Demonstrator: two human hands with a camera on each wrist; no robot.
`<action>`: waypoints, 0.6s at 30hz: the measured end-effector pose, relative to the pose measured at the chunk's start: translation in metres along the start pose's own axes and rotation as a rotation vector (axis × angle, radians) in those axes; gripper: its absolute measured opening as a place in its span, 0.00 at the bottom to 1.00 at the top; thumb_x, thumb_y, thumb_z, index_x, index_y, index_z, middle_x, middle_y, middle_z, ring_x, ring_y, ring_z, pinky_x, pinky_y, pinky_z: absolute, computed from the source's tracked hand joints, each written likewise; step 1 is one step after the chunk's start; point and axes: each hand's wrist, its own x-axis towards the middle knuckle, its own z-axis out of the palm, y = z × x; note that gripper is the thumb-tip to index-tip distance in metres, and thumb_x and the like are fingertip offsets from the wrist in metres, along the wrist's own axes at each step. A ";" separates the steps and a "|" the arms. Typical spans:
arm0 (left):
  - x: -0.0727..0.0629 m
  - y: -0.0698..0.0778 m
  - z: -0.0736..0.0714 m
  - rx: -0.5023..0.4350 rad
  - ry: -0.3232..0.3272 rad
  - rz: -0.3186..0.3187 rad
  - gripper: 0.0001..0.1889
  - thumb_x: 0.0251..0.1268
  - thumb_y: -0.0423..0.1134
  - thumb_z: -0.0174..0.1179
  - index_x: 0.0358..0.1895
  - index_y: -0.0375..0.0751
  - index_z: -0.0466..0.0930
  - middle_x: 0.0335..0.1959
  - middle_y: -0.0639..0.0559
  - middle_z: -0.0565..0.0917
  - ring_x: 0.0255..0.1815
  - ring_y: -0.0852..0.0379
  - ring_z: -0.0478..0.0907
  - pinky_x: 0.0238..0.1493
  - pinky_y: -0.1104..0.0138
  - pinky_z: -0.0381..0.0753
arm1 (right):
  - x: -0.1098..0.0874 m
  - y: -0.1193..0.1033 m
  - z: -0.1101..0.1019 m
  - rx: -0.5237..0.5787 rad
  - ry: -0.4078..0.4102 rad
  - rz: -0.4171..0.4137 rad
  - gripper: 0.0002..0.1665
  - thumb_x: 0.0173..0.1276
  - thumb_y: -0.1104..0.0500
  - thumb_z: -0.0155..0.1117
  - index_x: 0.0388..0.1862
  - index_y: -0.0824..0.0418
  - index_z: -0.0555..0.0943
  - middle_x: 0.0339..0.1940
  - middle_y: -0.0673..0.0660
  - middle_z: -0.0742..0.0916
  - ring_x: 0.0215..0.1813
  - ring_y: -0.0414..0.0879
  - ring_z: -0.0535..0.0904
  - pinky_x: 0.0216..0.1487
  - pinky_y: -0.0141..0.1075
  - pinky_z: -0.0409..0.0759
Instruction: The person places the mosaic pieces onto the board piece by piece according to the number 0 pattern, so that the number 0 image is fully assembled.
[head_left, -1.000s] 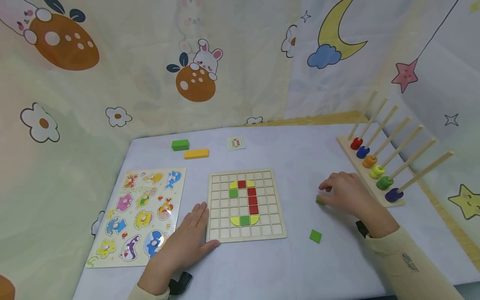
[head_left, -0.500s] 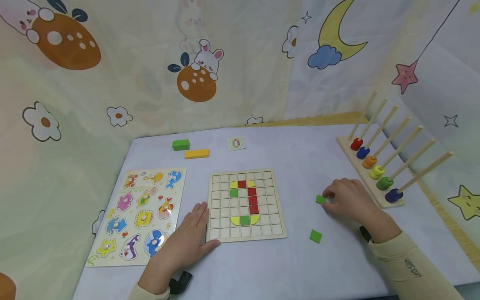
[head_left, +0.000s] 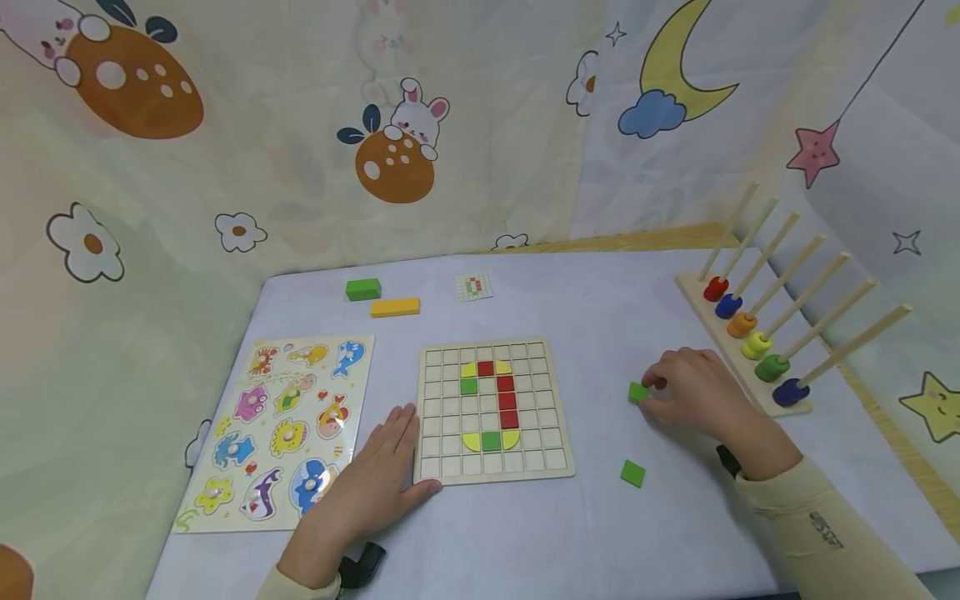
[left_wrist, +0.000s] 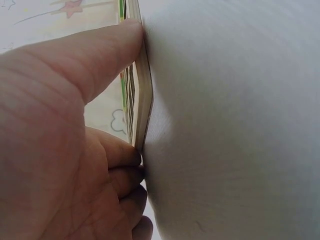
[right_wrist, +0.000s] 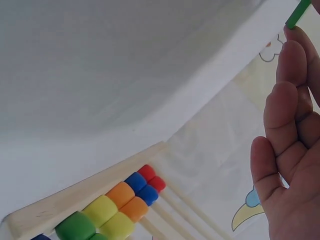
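My left hand [head_left: 378,467] lies with straight fingers along the left edge of a wooden grid board [head_left: 551,408], its thumb at the near left corner. Red, green and yellow tiles fill some squares of that board. In the left wrist view the thumb and fingertips touch the board's edge [left_wrist: 144,95]. Over at the right, my right hand [head_left: 693,396] pinches a green square tile [head_left: 637,392] between thumb and forefinger; the right wrist view shows the tile [right_wrist: 298,13] edge-on at the fingertips. Another green tile [head_left: 633,473] lies on the table nearer to me.
An animal puzzle board [head_left: 300,500] lies left of the left hand. A pegged bead stand [head_left: 776,392] stands just right of the right hand. Farther back are a green block [head_left: 363,289], a yellow block [head_left: 395,307] and a small pattern card [head_left: 474,287].
The right hand first closed its finger and thumb on the green tile, then shifted it slightly up and left. The left hand has stayed at the grid board.
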 end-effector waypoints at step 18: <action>-0.001 -0.001 0.001 0.003 0.003 -0.008 0.55 0.66 0.69 0.63 0.85 0.40 0.51 0.89 0.46 0.47 0.90 0.46 0.42 0.87 0.48 0.54 | 0.033 -0.050 -0.010 -0.005 0.076 -0.114 0.11 0.57 0.53 0.81 0.38 0.53 0.92 0.33 0.49 0.88 0.42 0.49 0.80 0.66 0.62 0.72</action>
